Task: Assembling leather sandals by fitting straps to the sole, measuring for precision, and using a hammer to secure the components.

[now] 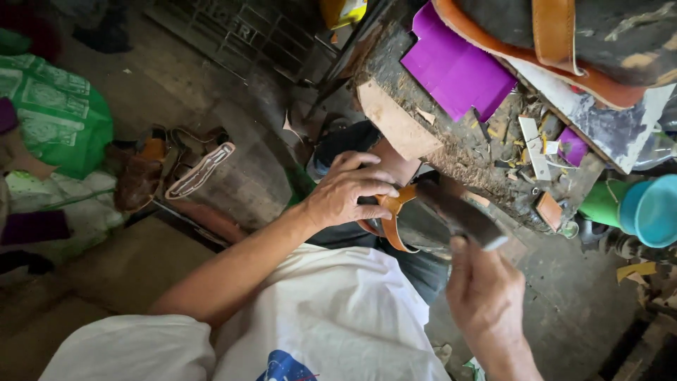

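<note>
The left hand (pixel 349 190) is closed over an orange-brown leather strap (pixel 390 215), pressing it against the lap beside a dark, shiny rounded form (pixel 423 226). The right hand (pixel 486 296) grips the handle of a hammer (pixel 458 212), whose dark head lies across the form just beside the strap. This looks like the stage of beating the leather flat or into shape while the other hand pins it. A clean blow here would call for the left fingers (pixel 367 185) to stay out of the head's path and for the strap to lie flat on the form, since the two hands work close together. Above them stands a worn, dirty bench (pixel 458 152), littered with scraps, a purple sheet (pixel 455 70), a pale card piece (pixel 395 120) and a large piece of tan leather (pixel 557 35). A teal cup (pixel 652 209) sits at the right. The floor (pixel 176 77) is bare concrete, with a green bag (pixel 56 113) and shoe parts (pixel 201 169) lying on it.
</note>
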